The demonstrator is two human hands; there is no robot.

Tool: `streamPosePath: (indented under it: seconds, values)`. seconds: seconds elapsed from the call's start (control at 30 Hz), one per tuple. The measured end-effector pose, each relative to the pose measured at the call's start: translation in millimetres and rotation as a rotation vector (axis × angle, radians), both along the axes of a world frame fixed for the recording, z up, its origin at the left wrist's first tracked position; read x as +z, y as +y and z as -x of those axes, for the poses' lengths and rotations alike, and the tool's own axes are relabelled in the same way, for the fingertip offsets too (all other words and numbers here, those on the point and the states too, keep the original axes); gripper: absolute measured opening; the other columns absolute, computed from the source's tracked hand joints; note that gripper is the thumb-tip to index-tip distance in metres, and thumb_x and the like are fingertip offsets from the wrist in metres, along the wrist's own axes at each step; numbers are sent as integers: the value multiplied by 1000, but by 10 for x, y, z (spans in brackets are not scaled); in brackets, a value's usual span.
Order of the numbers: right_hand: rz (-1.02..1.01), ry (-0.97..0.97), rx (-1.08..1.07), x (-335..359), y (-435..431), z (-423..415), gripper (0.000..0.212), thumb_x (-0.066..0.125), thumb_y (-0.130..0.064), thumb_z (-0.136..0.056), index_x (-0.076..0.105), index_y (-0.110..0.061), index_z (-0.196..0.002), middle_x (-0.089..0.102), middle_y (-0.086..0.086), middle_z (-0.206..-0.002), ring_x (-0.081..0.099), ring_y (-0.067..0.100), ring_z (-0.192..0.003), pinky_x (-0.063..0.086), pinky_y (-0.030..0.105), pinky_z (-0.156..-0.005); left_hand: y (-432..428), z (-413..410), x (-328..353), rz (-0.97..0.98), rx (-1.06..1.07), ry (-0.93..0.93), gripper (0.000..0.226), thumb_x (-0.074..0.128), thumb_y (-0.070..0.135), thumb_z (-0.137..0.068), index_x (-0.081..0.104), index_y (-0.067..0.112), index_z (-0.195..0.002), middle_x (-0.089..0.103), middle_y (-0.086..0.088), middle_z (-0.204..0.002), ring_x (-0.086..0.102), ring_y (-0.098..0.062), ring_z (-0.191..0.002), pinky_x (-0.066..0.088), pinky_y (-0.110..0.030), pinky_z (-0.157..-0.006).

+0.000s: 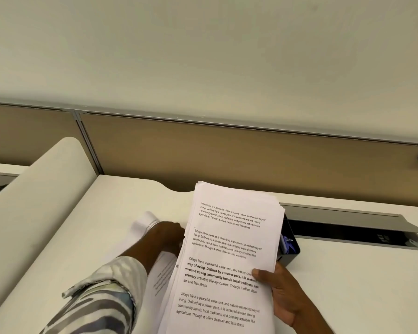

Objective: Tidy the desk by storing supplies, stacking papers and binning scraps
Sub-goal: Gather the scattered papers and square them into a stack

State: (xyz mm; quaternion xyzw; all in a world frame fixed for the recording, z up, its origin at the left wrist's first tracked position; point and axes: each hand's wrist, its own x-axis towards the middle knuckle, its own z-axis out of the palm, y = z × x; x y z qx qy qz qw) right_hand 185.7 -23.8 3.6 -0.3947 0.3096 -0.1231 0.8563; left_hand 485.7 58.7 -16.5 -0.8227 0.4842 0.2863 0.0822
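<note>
A thick stack of printed white papers (229, 256) is lifted above the cream desk (101, 213), tilted toward me. My right hand (282, 295) grips the stack's right edge, thumb pressed on the top sheet. My left hand (167, 237) is at the stack's left edge, its fingers hidden behind the sheets. Under my left forearm lies a loose printed sheet (159, 273), and a white paper (143, 222) shows beyond the hand.
A black holder (290, 249) with blue items stands behind the stack's right side. An open grey cable tray (352, 227) runs along the desk's back. A tan partition panel (227, 153) walls the rear, and a cream divider (39, 189) rises at the left.
</note>
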Motion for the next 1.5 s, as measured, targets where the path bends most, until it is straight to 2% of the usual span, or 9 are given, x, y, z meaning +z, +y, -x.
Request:
streamPosePath:
  seconds: [0.17, 0.37, 0.5, 0.67, 0.83, 0.97, 1.17, 1.37, 1.5]
  values:
    - [5, 12, 0, 49, 73, -12, 94, 93, -9, -33, 59, -1, -120, 65, 27, -117, 65, 46, -101, 57, 50, -74, 415, -283, 23, -39, 7, 130, 43, 76, 54, -59, 68, 31, -95, 72, 13, -96, 68, -9, -90, 53, -31, -81]
    - [0, -1, 14, 158, 243, -25, 96, 95, -12, -32, 59, 0, -121, 65, 26, -118, 64, 47, -103, 56, 53, -77, 1015, -507, 559, 308, 342, 400, 25, 81, 34, -73, 67, 17, -85, 75, -1, -85, 73, -16, -73, 58, -27, -67]
    - [-17, -50, 69, 308, 447, -75, 86, 89, -5, -44, 57, 0, -124, 63, 27, -121, 62, 48, -107, 55, 55, -80, 1483, -404, 780, 676, 658, 684, 39, 81, 22, -75, 64, 0, -102, 74, -16, -95, 72, -35, -86, 59, -42, -76]
    - [4, -77, 97, 512, 669, -140, 61, 70, 3, -68, 55, -3, -127, 63, 24, -123, 61, 46, -109, 53, 57, -83, 1780, -26, 916, 999, 842, 954, 71, 86, 37, -60, 61, 1, -115, 69, -22, -111, 68, -40, -100, 52, -52, -91]
    - [39, -103, 122, 699, 784, -138, 46, 59, 9, -78, 58, -4, -122, 66, 22, -119, 64, 43, -105, 56, 54, -80, 1822, 508, 898, 1160, 878, 1267, 47, 64, 24, -89, 54, 1, -129, 60, -25, -127, 58, -44, -114, 44, -59, -99]
    - [73, -68, 154, 735, 849, -44, 53, 67, 6, -72, 58, -4, -123, 65, 22, -121, 62, 44, -108, 49, 60, -90, 1794, 910, 833, 1098, 912, 1434, 45, 51, 35, -97, 54, 6, -132, 56, -28, -131, 48, -52, -121, 37, -65, -100]
    - [162, 46, 132, 674, 851, 177, 43, 56, 11, -81, 58, -1, -122, 68, 23, -114, 65, 44, -103, 49, 61, -90, 1792, 1268, 791, 942, 841, 1449, 56, 47, 52, -94, 57, 12, -132, 59, -22, -129, 59, -41, -115, 47, -55, -97]
    - [263, 90, 151, 718, 844, 365, 58, 63, 1, -62, 58, 0, -120, 69, 22, -111, 66, 43, -100, 52, 58, -87, 1759, 1410, 864, 863, 666, 1206, 54, 72, 13, -80, 54, 2, -130, 66, -17, -122, 64, -38, -110, 51, -52, -95]
    - [284, 34, 117, 752, 800, 402, 62, 65, 2, -63, 54, 1, -124, 68, 24, -114, 65, 45, -101, 53, 58, -86, 1693, 1532, 904, 929, 673, 1160, 53, 74, 8, -74, 57, 0, -124, 67, -19, -117, 66, -39, -104, 55, -50, -88]
